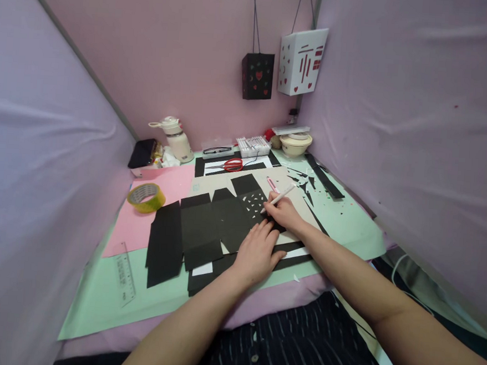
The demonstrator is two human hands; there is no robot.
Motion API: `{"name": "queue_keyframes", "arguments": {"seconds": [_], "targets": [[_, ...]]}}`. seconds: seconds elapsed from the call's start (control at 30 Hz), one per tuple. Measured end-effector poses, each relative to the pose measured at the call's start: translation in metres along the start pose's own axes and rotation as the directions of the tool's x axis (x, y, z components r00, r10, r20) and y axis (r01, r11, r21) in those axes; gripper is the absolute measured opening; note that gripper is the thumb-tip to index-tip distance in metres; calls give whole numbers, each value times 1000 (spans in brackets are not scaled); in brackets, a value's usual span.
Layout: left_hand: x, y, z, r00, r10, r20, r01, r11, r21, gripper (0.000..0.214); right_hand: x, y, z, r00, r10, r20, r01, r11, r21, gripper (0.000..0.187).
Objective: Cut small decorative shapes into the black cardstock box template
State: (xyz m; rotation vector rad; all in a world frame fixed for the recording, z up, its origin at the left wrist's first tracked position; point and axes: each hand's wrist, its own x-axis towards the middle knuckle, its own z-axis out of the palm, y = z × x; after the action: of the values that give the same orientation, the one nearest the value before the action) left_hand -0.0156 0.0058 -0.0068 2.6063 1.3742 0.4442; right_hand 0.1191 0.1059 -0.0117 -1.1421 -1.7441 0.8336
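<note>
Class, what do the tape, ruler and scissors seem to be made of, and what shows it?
Tape: probably glossy plastic film, yellow with a shiny side.
Ruler: likely clear plastic, since the green sheet shows through.
Scissors: even red handles, probably plastic; thin grey blades, perhaps metal, finish unclear.

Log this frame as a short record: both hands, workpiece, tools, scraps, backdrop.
Right grip: closed on white pen-shaped tool, tip beside the cut-outs
Left grip: laid flat, fingers on black card
Workpiece: black card in several joined panels, small cut-outs in the one near the right grip
Tools: red-handled scissors beyond the card; yellow tape roll and clear ruler to its left
Scraps: black offcuts, right of the card
Backdrop: black box and white box, hanging
</note>
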Motion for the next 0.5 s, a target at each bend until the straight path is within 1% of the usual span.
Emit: {"name": "queue_keyframes", "arguments": {"seconds": [0.03,0.1,0.17,0.23,0.27,0.33,0.5], "targets": [[0,0,0,1000,-2,4,2,1000,1,37,0,0,0,1000,-10,-29,11,1000,12,17],[0,0,0,1000,-5,10,5,1000,3,38,0,-2,-2,989,-49,-137,55,997,44,16],[0,0,-1,1000,-6,15,6,1000,5,39,0,-4,-4,957,-93,-276,116,991,69,12],[0,0,-1,1000,-6,22,5,1000,8,39,0,-6,-5,922,-121,-368,159,984,74,10],[0,0,-1,1000,-6,26,6,1000,10,39,0,-7,-6,913,-128,-388,169,983,73,11],[0,0,-2,1000,-7,30,7,1000,12,38,0,-7,-7,912,-127,-390,167,983,71,13],[-1,0,-2,1000,-6,22,6,1000,1,38,-3,-7,-6,938,-60,-341,88,994,68,8]]}}
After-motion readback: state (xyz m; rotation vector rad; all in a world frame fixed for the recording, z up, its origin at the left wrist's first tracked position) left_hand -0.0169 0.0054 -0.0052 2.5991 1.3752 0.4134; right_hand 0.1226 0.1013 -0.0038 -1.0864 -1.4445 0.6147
